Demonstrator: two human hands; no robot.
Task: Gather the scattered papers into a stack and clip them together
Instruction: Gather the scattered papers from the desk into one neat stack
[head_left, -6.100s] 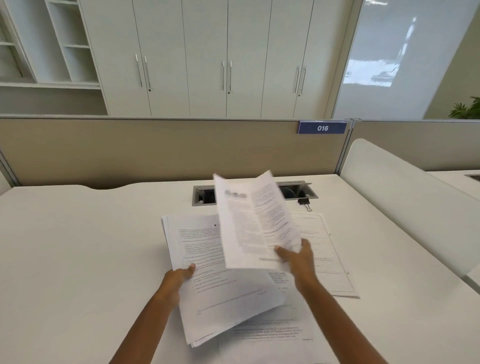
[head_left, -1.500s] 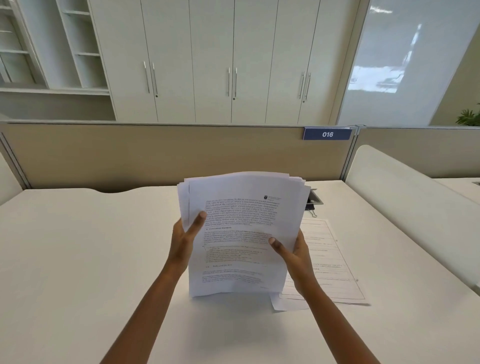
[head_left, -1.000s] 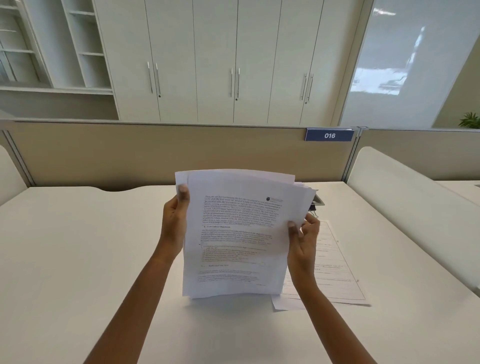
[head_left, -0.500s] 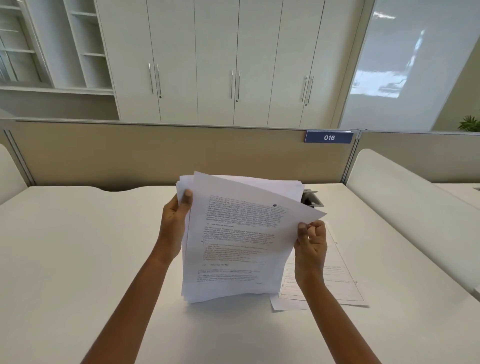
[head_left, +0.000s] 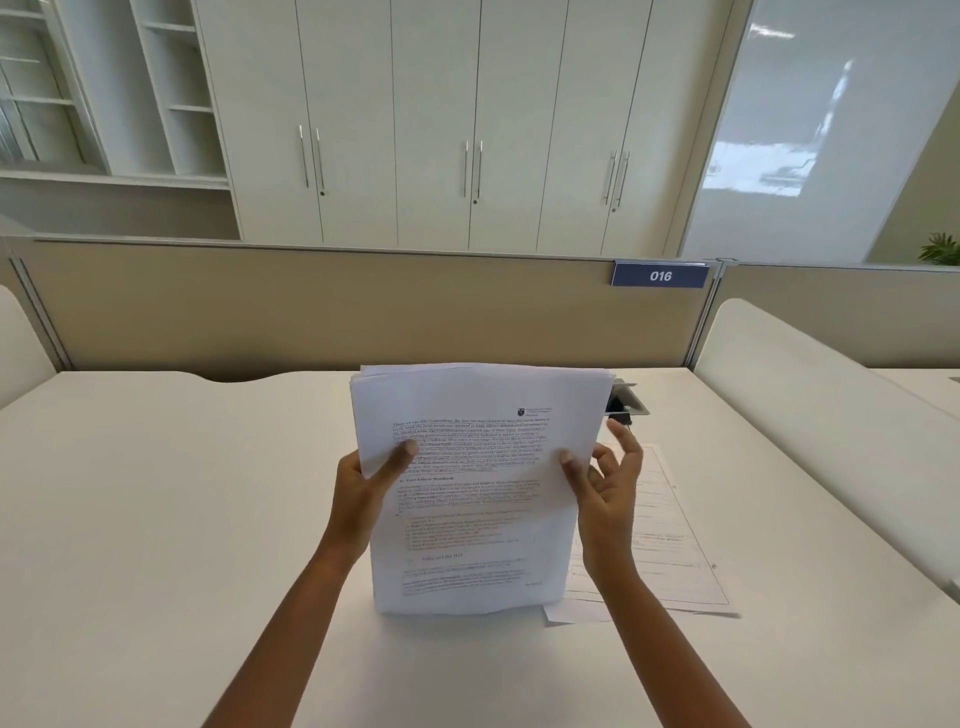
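Observation:
An upright stack of printed papers (head_left: 467, 499) stands with its bottom edge on the white desk (head_left: 156, 519). My left hand (head_left: 363, 488) grips its left edge, thumb across the front. At the right edge my right hand (head_left: 608, 493) lays its thumb on the front sheet while its fingers are spread loosely beside the stack. One loose printed sheet (head_left: 670, 551) lies flat on the desk to the right, with a corner of another sheet (head_left: 571, 613) showing under it. A black binder clip (head_left: 619, 417) sits behind the stack, partly hidden.
A metal cable port (head_left: 631, 397) is set into the desk by the clip. A beige partition (head_left: 311, 312) with a "016" plate (head_left: 660, 275) closes the back. A white divider (head_left: 810, 395) borders the right side. Cabinets stand beyond.
My right hand went from pinching the right edge to spread fingers with only the thumb on the paper. My left hand slid lower on the left edge. The sheets look more even.

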